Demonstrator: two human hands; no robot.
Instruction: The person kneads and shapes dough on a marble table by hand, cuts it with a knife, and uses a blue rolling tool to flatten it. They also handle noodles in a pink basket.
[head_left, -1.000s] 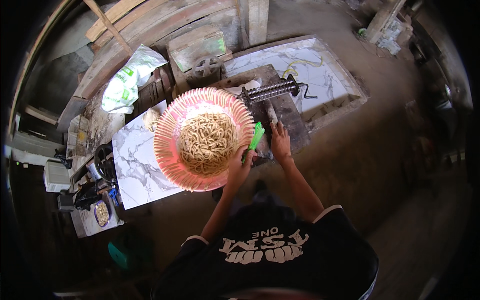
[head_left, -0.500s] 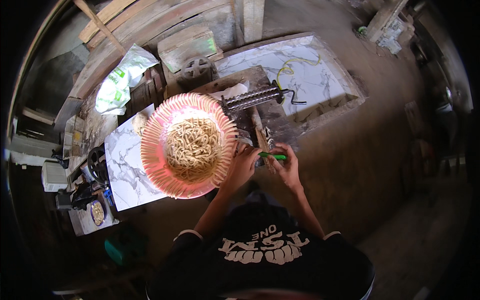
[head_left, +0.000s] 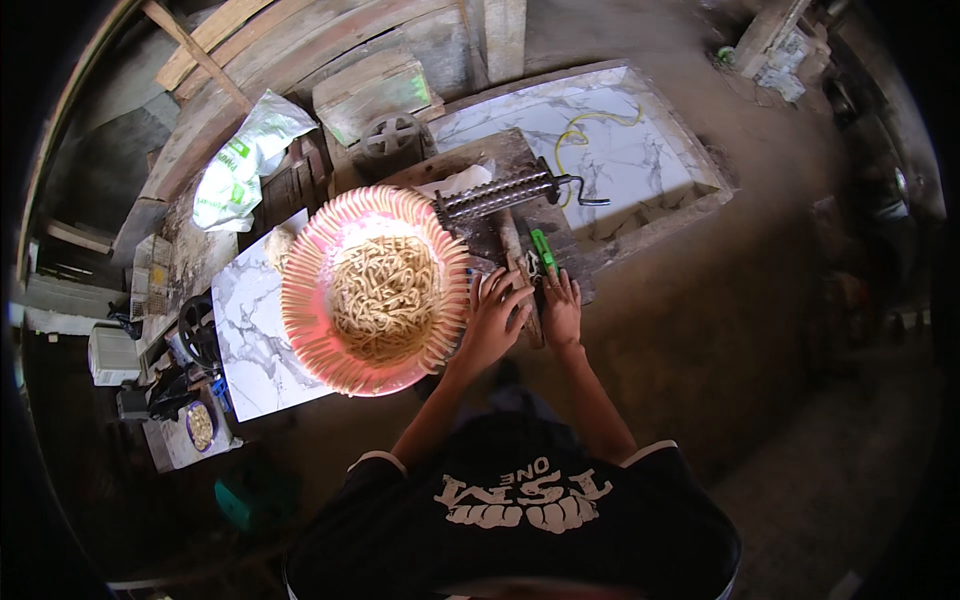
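Note:
My left hand lies with fingers spread at the near edge of the wooden bench, beside the basin's right side; nothing shows in its grip. To its right, my right hand stretches its fingers forward. Their tips are just below a slim green tool, perhaps a cutter, lying on the bench; whether they touch it I cannot tell. Between the hands runs a wooden stick, with small pale dough pieces beside it. A pink basin holds dough strips, and more strips hang over its rim.
Beyond the hands a metal roller with a hand crank sits on the wooden bench. Behind it is a marble-patterned tray-like surface with a yellow cord. A marble-patterned board lies under the basin; a white-green bag is farther left.
The green tool has gone from my hands to the bench, farther forward. My right hand has opened and stretched forward; the left has spread its fingers.

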